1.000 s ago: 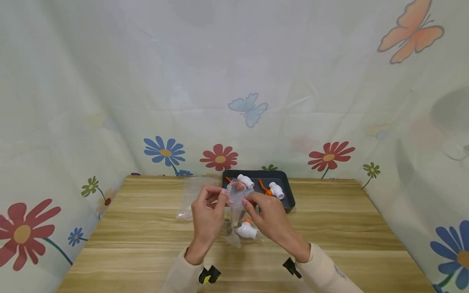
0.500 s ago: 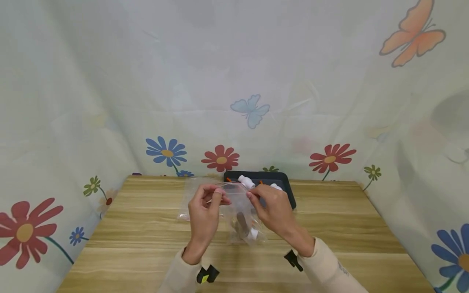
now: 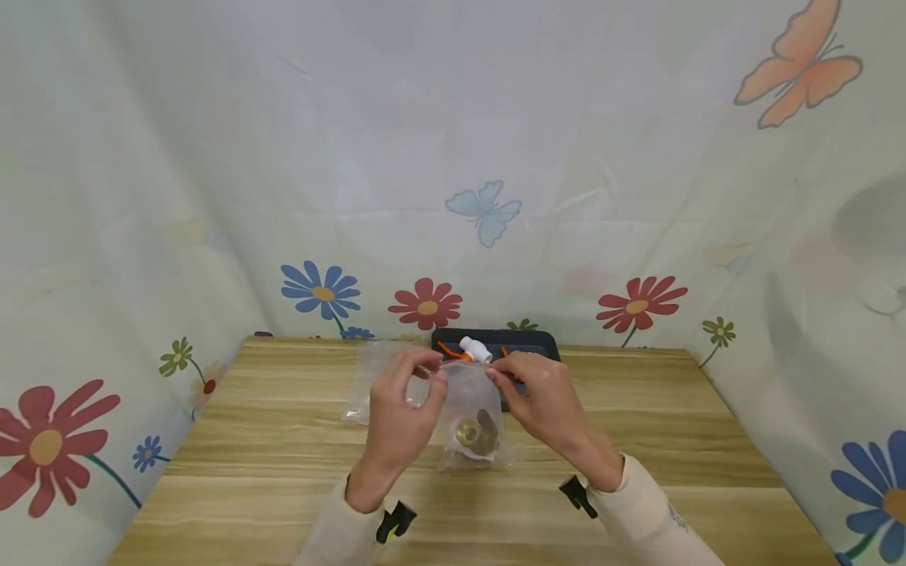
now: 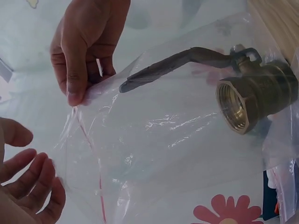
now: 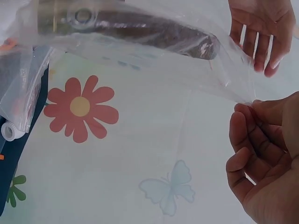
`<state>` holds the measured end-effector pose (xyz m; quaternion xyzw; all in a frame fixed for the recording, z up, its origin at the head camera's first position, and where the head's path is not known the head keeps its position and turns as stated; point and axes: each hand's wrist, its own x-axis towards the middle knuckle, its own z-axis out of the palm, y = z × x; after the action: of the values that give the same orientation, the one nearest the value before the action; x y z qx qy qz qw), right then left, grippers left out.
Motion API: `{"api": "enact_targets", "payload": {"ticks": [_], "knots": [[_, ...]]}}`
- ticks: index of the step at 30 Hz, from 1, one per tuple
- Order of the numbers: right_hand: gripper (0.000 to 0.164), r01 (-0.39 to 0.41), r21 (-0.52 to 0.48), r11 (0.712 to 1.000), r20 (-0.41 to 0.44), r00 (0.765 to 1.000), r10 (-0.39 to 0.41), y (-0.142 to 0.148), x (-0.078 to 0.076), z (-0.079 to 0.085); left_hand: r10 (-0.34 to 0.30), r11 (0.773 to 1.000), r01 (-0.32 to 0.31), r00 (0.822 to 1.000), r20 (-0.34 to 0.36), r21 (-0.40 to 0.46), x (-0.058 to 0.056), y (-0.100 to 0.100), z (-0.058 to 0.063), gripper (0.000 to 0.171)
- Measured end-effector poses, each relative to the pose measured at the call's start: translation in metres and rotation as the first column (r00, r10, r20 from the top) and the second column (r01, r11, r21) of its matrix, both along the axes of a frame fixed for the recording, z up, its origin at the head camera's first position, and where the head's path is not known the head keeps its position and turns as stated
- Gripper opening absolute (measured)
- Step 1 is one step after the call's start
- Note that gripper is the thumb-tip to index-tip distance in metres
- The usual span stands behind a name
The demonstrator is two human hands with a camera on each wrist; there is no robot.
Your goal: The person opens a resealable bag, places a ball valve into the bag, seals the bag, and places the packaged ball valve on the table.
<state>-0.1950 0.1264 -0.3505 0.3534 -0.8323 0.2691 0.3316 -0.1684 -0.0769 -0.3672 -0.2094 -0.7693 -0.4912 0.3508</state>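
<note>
My right hand [image 3: 548, 401] pinches the mouth corner of a clear zip bag [image 4: 149, 144] between thumb and forefinger. Hanging inside the bag is a brass ball valve [image 4: 264, 95] with a dark lever handle and a threaded hexagonal end. My left hand [image 3: 399, 424] is beside the other end of the bag's mouth. Its thumb and fingers are spread apart, and the fingertips [image 4: 43, 158] sit right by the film without gripping it. A red seal line runs along the bag's mouth in the left wrist view.
Behind the bag, a dark tray [image 3: 538, 339] holds a white ball valve [image 3: 476, 349] with an orange handle, and another orange handle [image 3: 505, 351] shows there. A flat clear bag [image 3: 359, 385] lies left of the tray on the wooden table [image 3: 283, 472].
The bag's mouth has been drawn out wider and the brass valve now shows clearly inside it. My left hand's thumb and fingers have parted from the film. My right hand has shifted slightly right.
</note>
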Motion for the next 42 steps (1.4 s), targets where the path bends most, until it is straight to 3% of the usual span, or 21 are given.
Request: {"api": "enact_targets", "payload": {"ticks": [6,12,17,26,32,38,42], "knots": [[0.005,-0.038,-0.009,0.999,-0.045,0.998,0.038,0.001,-0.001,0.0,-0.007,0.962,0.012,1.0,0.021,-0.272,-0.004,0.003,0.002,0.033],[0.007,-0.064,0.008,0.998,-0.048,0.997,0.064,0.0,0.001,0.001,-0.019,0.923,0.04,0.998,0.058,-0.383,-0.008,0.005,0.004,0.033],[0.007,-0.093,0.031,0.995,-0.06,0.994,0.095,0.002,0.001,0.001,-0.049,0.918,0.085,0.994,0.103,-0.388,-0.01,0.006,0.002,0.027],[0.005,-0.126,0.035,0.991,-0.068,0.989,0.128,0.002,0.0,-0.002,-0.127,0.933,0.177,0.977,0.174,-0.313,-0.013,0.006,0.0,0.016],[0.03,-0.137,0.033,0.99,-0.051,0.989,0.139,0.002,0.001,-0.004,-0.167,0.935,0.21,0.972,0.166,-0.286,-0.015,0.008,-0.002,0.007],[0.008,-0.148,0.008,0.989,0.009,0.989,0.148,0.003,0.003,-0.004,-0.172,0.941,0.197,0.979,0.112,-0.276,-0.015,0.01,-0.005,0.006],[0.006,-0.162,-0.021,0.987,0.055,0.985,0.162,0.004,0.005,-0.005,-0.166,0.946,0.187,0.981,0.099,-0.264,-0.014,0.012,-0.007,0.006]]}}
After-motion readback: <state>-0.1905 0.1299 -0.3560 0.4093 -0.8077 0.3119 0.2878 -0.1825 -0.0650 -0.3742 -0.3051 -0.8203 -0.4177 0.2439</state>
